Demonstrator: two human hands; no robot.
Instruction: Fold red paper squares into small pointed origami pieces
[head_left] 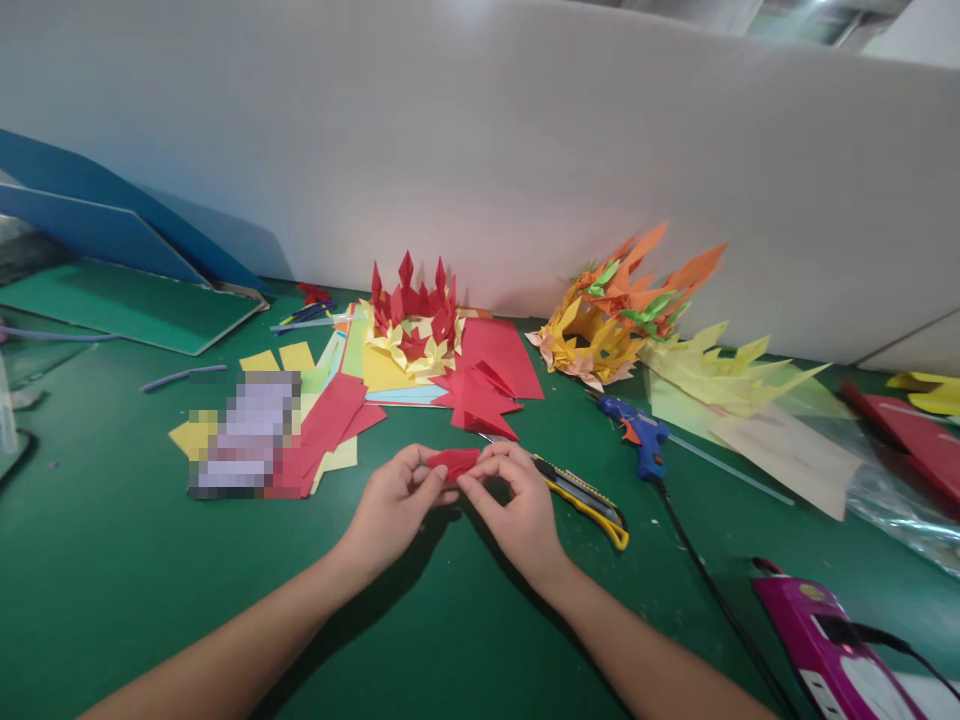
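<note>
A small folded piece of red paper [454, 462] is held between both hands above the green table. My left hand [401, 500] pinches its left end between thumb and fingers. At the right end, my right hand [517, 505] grips it with thumb and fingertips. Just right of my right hand lies a yellow and black utility knife [589, 503]. Behind the hands are folded red paper pieces [484, 398] with pointed tips. Left of my left hand, red paper strips [330, 430] are stacked over yellow ones.
A red and yellow paper crown [416, 320] stands at the back. An orange paper crown [615, 310] is farther right. A blue glue gun [637, 430] trails its cord towards a magenta power strip [832, 640]. Blue boards [112, 220] lean at the left.
</note>
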